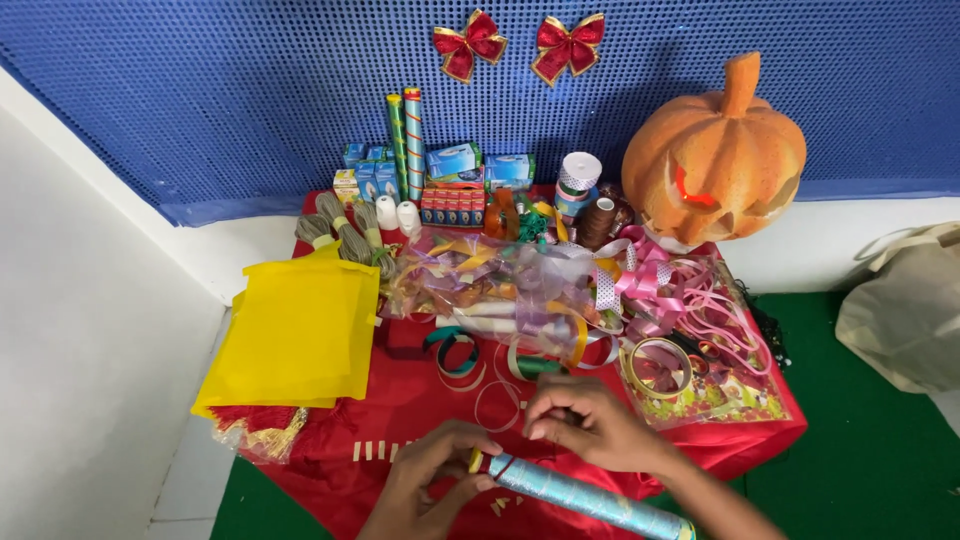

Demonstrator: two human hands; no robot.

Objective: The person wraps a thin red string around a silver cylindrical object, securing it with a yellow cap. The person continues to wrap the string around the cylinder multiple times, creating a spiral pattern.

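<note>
At the back of the surface (420,400), which carried a red cloth, small blue boxes (455,160) stood in a cluster, too crowded to count, with a low red package (452,207) lying just in front of them. Two tall striped tubes (406,140) stood upright among the boxes. Two red bows (518,44) hung on the blue wall behind. One orange pumpkin (716,160) sat at the back right corner. A stack of yellow sheets (300,335) lay on the left side, and a heap of mixed ribbons (520,285) filled the middle. At the near edge, the left hand (425,485) curled around the end of a light blue tube (590,497), its grip closed on that end with the fingers wrapped under it. The right hand (590,425) hovered palm down just above the same end, fingertips pinched together on something too small to make out. The blue tube lay tilted, running from the hands toward the lower right.
</note>
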